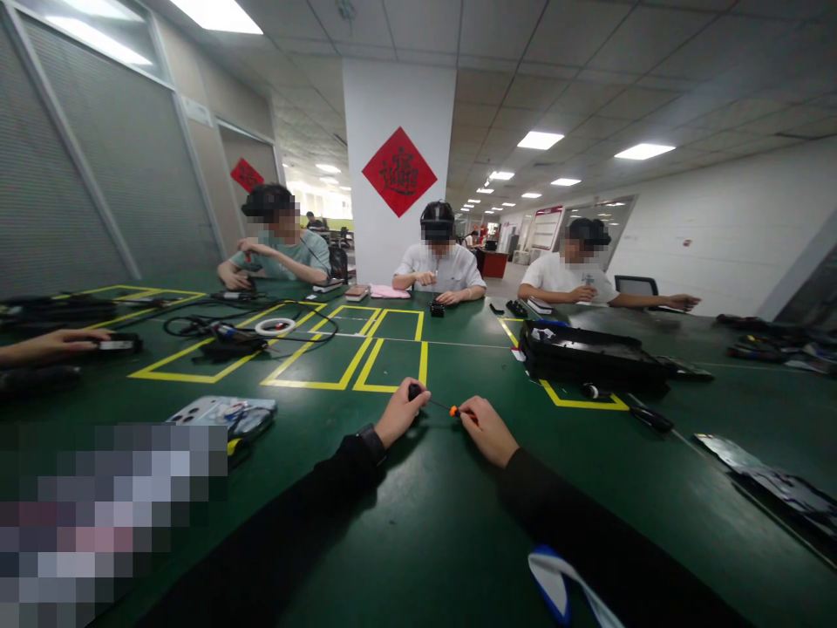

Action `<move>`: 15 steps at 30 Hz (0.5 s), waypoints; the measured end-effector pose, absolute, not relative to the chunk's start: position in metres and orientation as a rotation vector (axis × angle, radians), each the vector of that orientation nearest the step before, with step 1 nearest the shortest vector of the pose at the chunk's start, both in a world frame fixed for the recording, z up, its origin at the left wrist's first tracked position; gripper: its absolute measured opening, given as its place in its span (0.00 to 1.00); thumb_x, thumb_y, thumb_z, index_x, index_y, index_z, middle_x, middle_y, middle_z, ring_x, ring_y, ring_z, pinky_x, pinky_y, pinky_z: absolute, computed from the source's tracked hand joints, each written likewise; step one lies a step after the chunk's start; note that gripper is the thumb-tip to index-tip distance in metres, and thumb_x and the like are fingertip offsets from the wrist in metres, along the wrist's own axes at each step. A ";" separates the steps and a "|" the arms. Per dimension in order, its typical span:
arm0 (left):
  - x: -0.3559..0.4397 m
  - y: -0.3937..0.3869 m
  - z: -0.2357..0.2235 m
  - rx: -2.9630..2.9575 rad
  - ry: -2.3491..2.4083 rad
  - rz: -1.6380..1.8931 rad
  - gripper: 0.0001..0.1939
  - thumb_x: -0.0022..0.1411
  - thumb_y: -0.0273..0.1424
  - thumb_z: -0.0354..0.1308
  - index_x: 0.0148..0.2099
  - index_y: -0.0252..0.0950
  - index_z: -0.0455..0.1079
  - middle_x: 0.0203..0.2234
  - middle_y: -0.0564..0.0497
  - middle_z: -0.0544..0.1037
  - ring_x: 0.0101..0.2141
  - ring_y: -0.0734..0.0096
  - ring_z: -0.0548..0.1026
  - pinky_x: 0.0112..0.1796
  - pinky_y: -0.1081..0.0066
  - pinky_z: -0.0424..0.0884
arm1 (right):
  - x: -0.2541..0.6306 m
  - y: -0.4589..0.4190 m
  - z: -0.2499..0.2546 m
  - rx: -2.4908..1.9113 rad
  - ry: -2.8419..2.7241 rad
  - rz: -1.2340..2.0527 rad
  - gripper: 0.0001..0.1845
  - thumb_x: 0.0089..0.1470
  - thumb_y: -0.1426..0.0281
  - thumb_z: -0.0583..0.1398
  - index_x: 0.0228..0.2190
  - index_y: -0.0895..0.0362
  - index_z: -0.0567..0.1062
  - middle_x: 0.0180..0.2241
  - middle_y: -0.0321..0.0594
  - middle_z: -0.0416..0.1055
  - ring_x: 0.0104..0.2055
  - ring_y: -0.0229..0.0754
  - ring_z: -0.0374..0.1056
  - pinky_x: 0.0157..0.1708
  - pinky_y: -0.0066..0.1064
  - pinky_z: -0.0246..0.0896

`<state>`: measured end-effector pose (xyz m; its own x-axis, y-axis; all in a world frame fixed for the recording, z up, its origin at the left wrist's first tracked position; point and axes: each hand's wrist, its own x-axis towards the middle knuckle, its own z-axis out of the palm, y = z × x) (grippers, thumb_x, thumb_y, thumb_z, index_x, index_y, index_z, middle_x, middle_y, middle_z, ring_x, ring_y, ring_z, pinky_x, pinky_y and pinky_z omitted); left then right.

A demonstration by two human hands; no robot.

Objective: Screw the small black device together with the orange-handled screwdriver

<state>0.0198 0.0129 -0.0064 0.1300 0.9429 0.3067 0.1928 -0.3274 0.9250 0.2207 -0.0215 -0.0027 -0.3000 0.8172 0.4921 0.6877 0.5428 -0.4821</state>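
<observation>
In the middle of the head view, my left hand (396, 415) is closed around a small black part (414, 392), whose kind I cannot make out. My right hand (490, 433) grips a screwdriver (453, 411) with an orange and black handle. Its thin shaft points left toward the black part; whether the tip touches it is too small to tell. Both hands are just above the green table (418, 541). Dark sleeves cover my forearms, and there is a black band on my left wrist.
A black case (588, 353) stands to the right, with a black-handled tool (651, 419) nearer me. A clear bag of parts (228, 414) lies left, beyond it a white cable coil (275, 327). A blue-white strap (553, 580) lies in front. Several people sit around the table.
</observation>
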 end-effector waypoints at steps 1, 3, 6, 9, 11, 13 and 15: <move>0.020 0.013 -0.006 1.658 1.112 1.258 0.12 0.52 0.38 0.52 0.36 0.36 0.61 0.24 0.54 0.69 0.25 0.75 0.68 0.24 0.76 0.62 | 0.221 -0.022 -0.003 -1.213 -2.057 0.235 0.05 0.51 0.73 0.52 0.31 0.57 0.68 0.32 0.39 0.64 0.36 0.39 0.59 0.38 0.32 0.55; 0.020 0.012 -0.006 1.663 1.103 1.261 0.11 0.52 0.37 0.52 0.36 0.36 0.61 0.24 0.54 0.69 0.25 0.75 0.68 0.24 0.76 0.62 | 0.222 -0.022 -0.003 -1.218 -2.039 0.243 0.06 0.49 0.73 0.54 0.32 0.57 0.67 0.32 0.38 0.64 0.36 0.39 0.59 0.37 0.31 0.55; 0.020 0.012 -0.006 1.664 1.110 1.274 0.11 0.51 0.36 0.52 0.36 0.36 0.62 0.24 0.55 0.69 0.25 0.75 0.68 0.25 0.76 0.62 | 0.221 -0.023 -0.004 -1.231 -2.020 0.254 0.07 0.48 0.72 0.56 0.33 0.57 0.67 0.33 0.38 0.65 0.36 0.39 0.60 0.37 0.31 0.55; 0.020 0.012 -0.007 1.650 1.122 1.271 0.11 0.51 0.35 0.52 0.36 0.36 0.62 0.24 0.55 0.69 0.25 0.76 0.67 0.25 0.76 0.62 | 0.220 -0.021 -0.005 -1.237 -2.024 0.244 0.06 0.53 0.70 0.52 0.31 0.57 0.68 0.32 0.39 0.65 0.37 0.39 0.60 0.39 0.32 0.54; 0.020 0.013 -0.007 1.640 1.130 1.270 0.11 0.51 0.35 0.52 0.36 0.36 0.61 0.24 0.55 0.69 0.25 0.76 0.67 0.25 0.76 0.62 | 0.220 -0.020 -0.006 -1.226 -2.043 0.234 0.12 0.56 0.71 0.48 0.28 0.57 0.69 0.31 0.40 0.65 0.37 0.39 0.59 0.40 0.32 0.53; 0.020 0.013 -0.008 1.635 1.135 1.271 0.11 0.50 0.35 0.53 0.36 0.36 0.62 0.25 0.55 0.69 0.25 0.75 0.67 0.25 0.76 0.62 | 0.220 -0.020 -0.005 -1.205 -2.065 0.226 0.13 0.56 0.72 0.47 0.27 0.57 0.69 0.31 0.40 0.65 0.37 0.39 0.59 0.41 0.32 0.53; 0.020 0.013 -0.007 1.633 1.136 1.270 0.11 0.50 0.35 0.53 0.36 0.36 0.61 0.24 0.55 0.69 0.25 0.75 0.68 0.25 0.76 0.62 | 0.221 -0.020 -0.005 -1.190 -2.066 0.223 0.09 0.54 0.72 0.49 0.28 0.57 0.68 0.31 0.39 0.64 0.37 0.39 0.59 0.40 0.32 0.54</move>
